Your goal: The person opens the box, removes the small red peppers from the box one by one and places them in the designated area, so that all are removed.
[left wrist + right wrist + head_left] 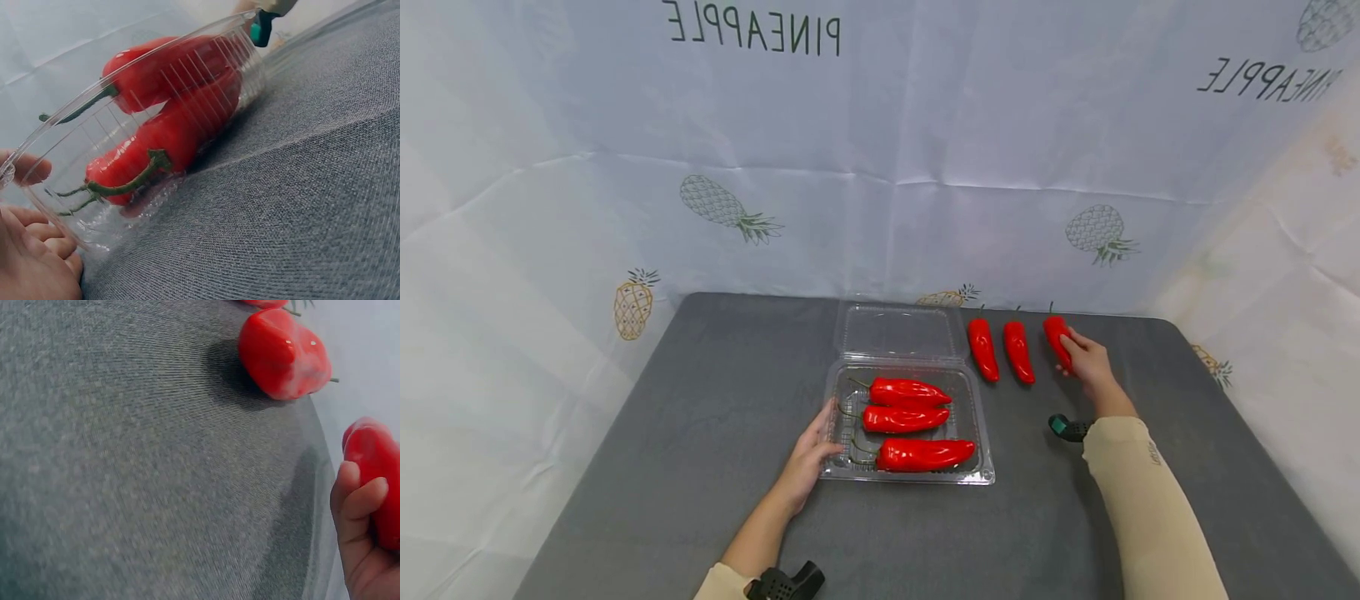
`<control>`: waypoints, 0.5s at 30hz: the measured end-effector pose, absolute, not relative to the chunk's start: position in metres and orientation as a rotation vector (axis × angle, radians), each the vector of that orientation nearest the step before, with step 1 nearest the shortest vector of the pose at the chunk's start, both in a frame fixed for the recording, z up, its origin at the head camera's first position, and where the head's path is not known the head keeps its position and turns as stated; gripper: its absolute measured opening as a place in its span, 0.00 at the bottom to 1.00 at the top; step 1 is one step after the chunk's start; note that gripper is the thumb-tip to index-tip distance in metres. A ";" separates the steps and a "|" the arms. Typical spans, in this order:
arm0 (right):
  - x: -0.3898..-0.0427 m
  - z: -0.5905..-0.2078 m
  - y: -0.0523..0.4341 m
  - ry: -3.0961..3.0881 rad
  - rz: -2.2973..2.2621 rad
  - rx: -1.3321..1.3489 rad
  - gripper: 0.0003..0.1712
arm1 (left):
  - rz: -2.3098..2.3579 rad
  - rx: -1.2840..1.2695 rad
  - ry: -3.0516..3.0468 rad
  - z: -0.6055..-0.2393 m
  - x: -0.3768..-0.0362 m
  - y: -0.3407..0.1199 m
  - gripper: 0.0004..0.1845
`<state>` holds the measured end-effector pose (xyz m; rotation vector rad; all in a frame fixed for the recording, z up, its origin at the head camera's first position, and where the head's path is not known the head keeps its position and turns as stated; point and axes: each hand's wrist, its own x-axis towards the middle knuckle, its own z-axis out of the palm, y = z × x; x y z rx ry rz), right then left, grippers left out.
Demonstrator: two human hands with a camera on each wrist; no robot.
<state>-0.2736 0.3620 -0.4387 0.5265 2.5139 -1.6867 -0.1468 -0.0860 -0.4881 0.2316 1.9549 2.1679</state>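
A clear plastic clamshell container [983, 433] lies on the table with its lid [898, 329] folded back. Inside are three red peppers, the nearest pepper [925, 455] lying crosswise with its green stem leftward. At the container's left edge, my left hand [808, 458] holds the rim, its curled fingers [53, 240] low against the outer wall. Farther right, my right hand [1088, 362] grips another red pepper [1054, 332], fingers [359, 503] wrapped around it, stem pointing away. This pepper looks raised off the table in the right wrist view.
Two more red peppers, a left one [982, 350] and a right one [1018, 352], lie between the container and my right hand. A pineapple-printed white cloth [880, 225] hangs behind the grey table [715, 383]. Dark wrist devices are strapped to both arms.
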 end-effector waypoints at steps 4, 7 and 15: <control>-0.278 -0.442 0.360 2.585 -1.556 0.517 0.35 | 2.167 0.232 1.948 -0.489 -0.148 -0.086 0.40; -0.282 -0.445 0.360 2.657 -1.404 0.521 0.33 | 2.160 0.230 1.949 -0.488 -0.148 -0.085 0.41; -0.288 -0.449 0.352 2.818 -1.019 0.497 0.33 | 2.162 0.240 1.953 -0.489 -0.148 -0.087 0.40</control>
